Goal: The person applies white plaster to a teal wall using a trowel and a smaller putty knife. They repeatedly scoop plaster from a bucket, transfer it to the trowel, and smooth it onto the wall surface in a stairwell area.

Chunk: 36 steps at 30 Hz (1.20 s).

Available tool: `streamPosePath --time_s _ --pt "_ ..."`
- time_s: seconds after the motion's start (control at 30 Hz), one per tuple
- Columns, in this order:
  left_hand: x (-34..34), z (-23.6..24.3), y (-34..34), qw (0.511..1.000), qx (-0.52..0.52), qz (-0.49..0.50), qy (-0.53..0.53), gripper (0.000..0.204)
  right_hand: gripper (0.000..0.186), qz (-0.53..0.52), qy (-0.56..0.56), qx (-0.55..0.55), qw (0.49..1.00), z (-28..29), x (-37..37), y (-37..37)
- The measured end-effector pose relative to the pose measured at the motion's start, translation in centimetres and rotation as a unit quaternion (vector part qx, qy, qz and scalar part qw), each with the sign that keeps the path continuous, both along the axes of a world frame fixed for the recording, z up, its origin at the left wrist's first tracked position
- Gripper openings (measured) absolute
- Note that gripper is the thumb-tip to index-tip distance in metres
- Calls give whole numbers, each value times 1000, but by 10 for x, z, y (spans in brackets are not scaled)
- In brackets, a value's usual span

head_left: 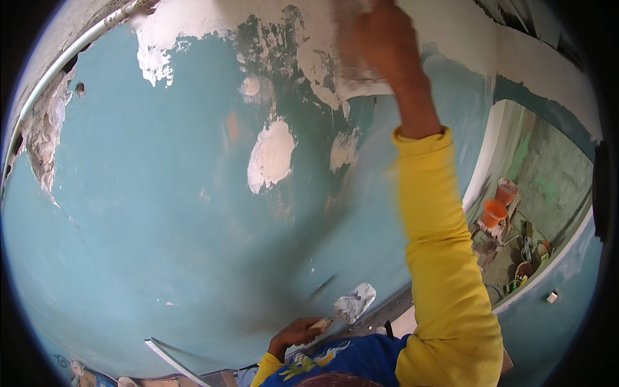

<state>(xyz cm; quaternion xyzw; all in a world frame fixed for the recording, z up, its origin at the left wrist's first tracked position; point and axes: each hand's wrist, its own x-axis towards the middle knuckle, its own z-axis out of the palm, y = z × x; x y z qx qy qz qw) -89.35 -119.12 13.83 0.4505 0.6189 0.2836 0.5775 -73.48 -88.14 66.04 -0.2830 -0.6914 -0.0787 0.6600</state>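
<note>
My right hand (390, 48) is raised high against the blue-green wall (161, 193), fingers wrapped round a flat plastering trowel (351, 48) that is smeared by motion. White plaster (193, 19) covers the upper wall around that trowel. Low down near my body, my left hand (298, 332) grips the wooden handle of a small pointing trowel (354, 303). Its blade is coated with pale plaster. Between the two hands, a white plaster patch (272, 156) and a smaller patch (344, 149) mark the wall.
A pale pipe (71, 55) runs along broken masonry (46, 138) at the left. An opening at the right shows orange buckets (494, 212) and tools beyond it. A long white straightedge (173, 361) leans at the lower left. A small switch box (552, 297) sits on the right wall.
</note>
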Motion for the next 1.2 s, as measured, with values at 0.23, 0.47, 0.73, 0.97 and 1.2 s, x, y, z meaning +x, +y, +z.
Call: streamPosePath --time_s 0.23,0.47,0.73,0.97,1.2 --pt "-2 4 -2 1000 -11 17 -20 48 33 64 76 66 993 -45 8 4" --pt "0 12 2 1000 -22 10 -14 48 32 59 61 12 996 -37 -6 -7" --pt "-1 10 8 1000 -3 -9 -15 48 29 91 -34 190 977 -69 -35 -38" --pt "6 16 14 1000 -11 -3 -26 49 32 6 7 171 985 -28 -20 -4" --pt "12 8 15 1000 1 16 -21 47 31 29 86 19 996 -34 38 34"
